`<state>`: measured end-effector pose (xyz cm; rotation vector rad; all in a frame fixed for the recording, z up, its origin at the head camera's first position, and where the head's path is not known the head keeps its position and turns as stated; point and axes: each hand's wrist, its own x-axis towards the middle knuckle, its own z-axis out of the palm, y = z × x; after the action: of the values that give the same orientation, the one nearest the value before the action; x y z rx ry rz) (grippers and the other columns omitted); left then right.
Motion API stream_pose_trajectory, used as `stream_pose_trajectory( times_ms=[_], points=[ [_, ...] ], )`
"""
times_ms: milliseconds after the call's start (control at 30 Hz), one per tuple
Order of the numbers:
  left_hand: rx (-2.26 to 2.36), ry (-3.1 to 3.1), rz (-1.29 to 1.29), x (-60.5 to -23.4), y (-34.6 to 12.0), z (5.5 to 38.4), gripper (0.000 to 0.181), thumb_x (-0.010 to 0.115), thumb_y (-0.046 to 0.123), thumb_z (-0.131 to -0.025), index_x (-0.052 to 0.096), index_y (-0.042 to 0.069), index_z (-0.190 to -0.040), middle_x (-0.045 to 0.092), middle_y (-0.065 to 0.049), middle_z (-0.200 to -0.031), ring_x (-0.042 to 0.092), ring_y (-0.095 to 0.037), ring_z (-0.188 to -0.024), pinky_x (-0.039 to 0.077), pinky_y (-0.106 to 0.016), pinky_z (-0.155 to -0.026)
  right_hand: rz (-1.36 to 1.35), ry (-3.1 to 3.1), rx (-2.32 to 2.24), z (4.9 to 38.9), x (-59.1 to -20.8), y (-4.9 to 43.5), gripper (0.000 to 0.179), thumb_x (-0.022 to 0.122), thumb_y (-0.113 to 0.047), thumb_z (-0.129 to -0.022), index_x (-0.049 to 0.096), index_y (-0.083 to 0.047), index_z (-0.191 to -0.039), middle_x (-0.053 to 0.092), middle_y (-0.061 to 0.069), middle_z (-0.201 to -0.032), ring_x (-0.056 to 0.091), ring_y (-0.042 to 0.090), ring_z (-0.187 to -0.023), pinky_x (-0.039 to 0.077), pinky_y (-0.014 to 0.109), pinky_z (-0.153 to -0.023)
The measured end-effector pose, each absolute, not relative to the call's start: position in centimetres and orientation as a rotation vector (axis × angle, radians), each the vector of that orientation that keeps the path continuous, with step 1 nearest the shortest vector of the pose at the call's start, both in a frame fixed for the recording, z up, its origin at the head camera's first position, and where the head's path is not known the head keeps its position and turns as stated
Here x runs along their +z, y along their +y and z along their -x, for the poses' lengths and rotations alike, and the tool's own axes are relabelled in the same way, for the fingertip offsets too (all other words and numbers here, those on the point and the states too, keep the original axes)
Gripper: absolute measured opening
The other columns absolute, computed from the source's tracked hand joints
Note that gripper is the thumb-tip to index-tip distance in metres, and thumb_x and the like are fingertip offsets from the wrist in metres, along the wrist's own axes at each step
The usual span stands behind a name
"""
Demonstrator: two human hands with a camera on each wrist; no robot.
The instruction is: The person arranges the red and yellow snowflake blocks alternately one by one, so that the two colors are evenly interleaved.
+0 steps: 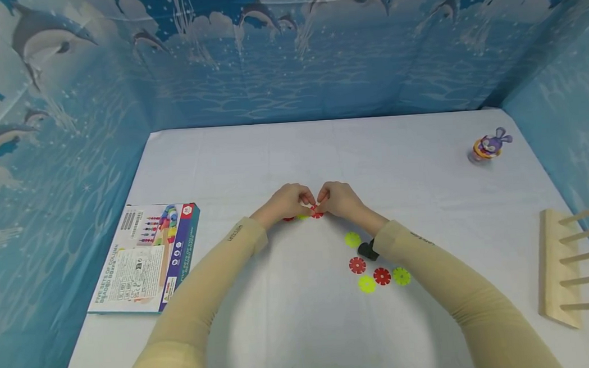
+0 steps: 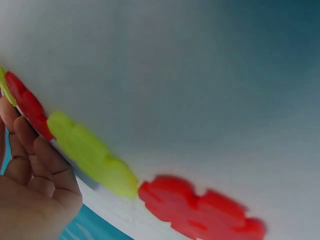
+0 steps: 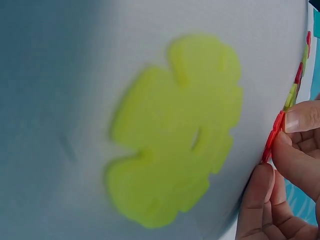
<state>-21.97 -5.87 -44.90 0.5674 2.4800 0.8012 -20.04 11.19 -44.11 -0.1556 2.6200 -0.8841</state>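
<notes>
My left hand point(image 1: 290, 201) and right hand point(image 1: 342, 199) meet near the middle of the white table. Between them is a red notched disc point(image 1: 317, 212), pinched by the left thumb and finger, while the right fingertips hold its other edge. A row of alternating red and yellow-green discs runs off from it past the left hand, with a yellow-green disc point(image 2: 90, 152) and a red disc point(image 2: 200, 207) large in the left wrist view. Whether the discs interlock is hard to tell. A loose yellow-green disc point(image 3: 175, 135) lies near the right wrist.
Loose red discs point(image 1: 382, 276) and yellow-green discs point(image 1: 367, 284) lie by the right forearm, near a black object point(image 1: 367, 251). A toy box point(image 1: 144, 260) lies at left. A wooden peg rack point(image 1: 558, 269) stands at right, and a purple rabbit figure point(image 1: 488, 146) at back right.
</notes>
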Motion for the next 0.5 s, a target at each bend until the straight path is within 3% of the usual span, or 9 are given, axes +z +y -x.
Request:
stream_pose_trajectory(
  times_ms=[200,500],
  points=[
    [0.791,2.494,-0.54,-44.8,-5.7,21.9,0.021,0.079,0.02,-0.084,0.073,0.011,-0.102,0.07,-0.005,-0.106,0.061,-0.019,-0.1,0.048,-0.032,-0.087,0.154,2.617,-0.885,20.1,-44.0,11.3,0.02,0.078,-0.013,-0.082,0.066,-0.003,-0.095,0.064,0.008,-0.085,0.054,0.016,-0.073,0.04,0.022,-0.062],
    [0.799,2.496,-0.503,-45.0,-5.7,21.9,0.019,0.08,0.019,-0.083,0.074,0.013,-0.101,0.068,-0.003,-0.103,0.058,-0.016,-0.092,0.045,-0.026,-0.078,0.157,2.534,-0.936,20.0,-43.7,12.3,0.022,0.075,-0.019,-0.086,0.067,-0.004,-0.101,0.066,0.009,-0.095,0.057,0.019,-0.084,0.043,0.025,-0.07]
  ],
)
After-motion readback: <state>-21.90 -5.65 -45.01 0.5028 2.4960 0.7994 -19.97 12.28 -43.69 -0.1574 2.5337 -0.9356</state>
